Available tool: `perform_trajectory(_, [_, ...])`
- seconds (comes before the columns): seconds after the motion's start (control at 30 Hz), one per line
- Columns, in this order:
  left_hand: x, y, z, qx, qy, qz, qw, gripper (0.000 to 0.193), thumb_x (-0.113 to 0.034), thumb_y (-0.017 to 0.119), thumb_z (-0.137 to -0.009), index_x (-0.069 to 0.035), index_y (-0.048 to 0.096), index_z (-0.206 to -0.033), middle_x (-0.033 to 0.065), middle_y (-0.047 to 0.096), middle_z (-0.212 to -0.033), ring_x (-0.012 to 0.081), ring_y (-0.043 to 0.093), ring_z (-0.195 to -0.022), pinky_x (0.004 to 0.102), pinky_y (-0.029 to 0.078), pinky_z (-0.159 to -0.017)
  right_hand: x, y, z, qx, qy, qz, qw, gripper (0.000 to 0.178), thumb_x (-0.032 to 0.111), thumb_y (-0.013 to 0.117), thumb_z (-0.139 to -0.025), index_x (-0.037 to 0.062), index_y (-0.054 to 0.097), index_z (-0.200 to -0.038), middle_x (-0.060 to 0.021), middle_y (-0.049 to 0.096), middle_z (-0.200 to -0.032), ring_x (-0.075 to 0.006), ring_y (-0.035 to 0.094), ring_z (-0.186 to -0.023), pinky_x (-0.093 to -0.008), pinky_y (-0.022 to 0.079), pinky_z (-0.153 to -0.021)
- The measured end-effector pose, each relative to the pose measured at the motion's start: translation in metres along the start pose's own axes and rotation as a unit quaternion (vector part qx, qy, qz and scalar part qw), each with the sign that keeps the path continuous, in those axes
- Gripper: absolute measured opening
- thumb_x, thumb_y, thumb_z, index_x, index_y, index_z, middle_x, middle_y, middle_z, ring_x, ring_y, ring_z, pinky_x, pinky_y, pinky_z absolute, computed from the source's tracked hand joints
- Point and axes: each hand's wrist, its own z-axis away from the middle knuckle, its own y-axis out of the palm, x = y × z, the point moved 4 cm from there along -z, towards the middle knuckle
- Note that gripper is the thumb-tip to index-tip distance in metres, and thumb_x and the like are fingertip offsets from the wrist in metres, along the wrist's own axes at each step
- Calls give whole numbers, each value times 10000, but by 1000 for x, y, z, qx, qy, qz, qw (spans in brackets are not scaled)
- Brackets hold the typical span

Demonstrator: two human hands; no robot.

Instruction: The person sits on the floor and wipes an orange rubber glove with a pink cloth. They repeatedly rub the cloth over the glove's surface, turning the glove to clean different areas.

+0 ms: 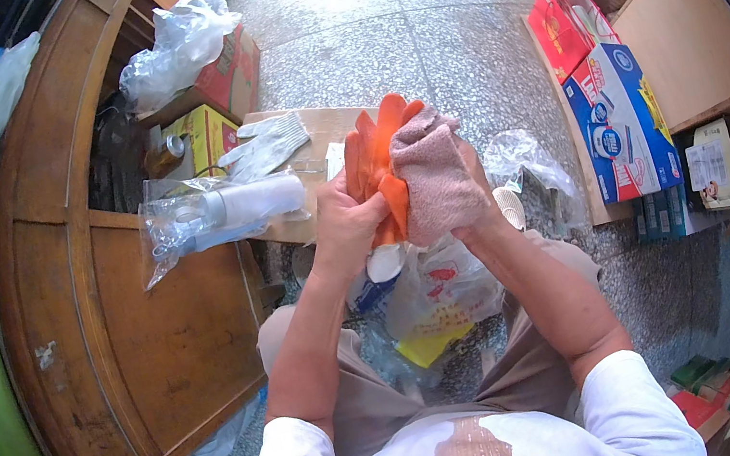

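Note:
My left hand (343, 227) is closed on an orange glove (381, 140), thumb across its front, with the glove's fingers pointing up and away from me. In my right hand (479, 225) is a pinkish folded cloth (434, 175), pressed against the glove's right side. The cloth hides most of that hand's fingers. Just beyond, a white knit glove (267, 145) lies on a piece of cardboard (336, 118). To the left of my hands is a pale cylindrical bottle (258, 200) in a transparent plastic bag.
A wooden cabinet (180, 339) stands at my left, with boxes (229, 74) and a plastic bag (182, 45) beyond. At the right are a blue and white box (620, 124) and a red box (566, 26). A printed plastic bag (443, 283) is between my knees.

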Motion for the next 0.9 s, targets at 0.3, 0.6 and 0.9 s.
perform_trajectory(0.3, [0, 10, -4, 47, 14, -195, 980, 190, -26, 656, -851, 65, 651, -1017, 28, 673, -931, 69, 605, -816, 232, 509, -716, 1, -11, -5, -62, 5, -119, 991, 226, 176, 431, -985, 40, 582, -1086, -47, 632, -909, -153, 665, -778, -279, 590, -672])
perform_trajectory(0.6, [8, 18, 16, 80, -29, -178, 980, 206, -8, 671, -814, 51, 667, -1012, 36, 685, -915, 89, 627, -812, 249, 514, -740, 66, -64, -43, -46, -145, 99, 983, 101, 146, 500, -945, 71, 556, -981, -40, 589, -908, -168, 576, -848, -298, 506, -807])
perform_trajectory(0.9, [-5, -13, 1, -85, 58, -124, 987, 319, -23, 713, -778, 38, 633, -1081, 65, 697, -961, 102, 651, -821, 257, 533, -760, 32, -49, -34, 66, -183, 274, 942, 248, 251, 581, -933, 91, 547, -1120, -26, 573, -1069, -215, 549, -1041, -326, 419, -989])
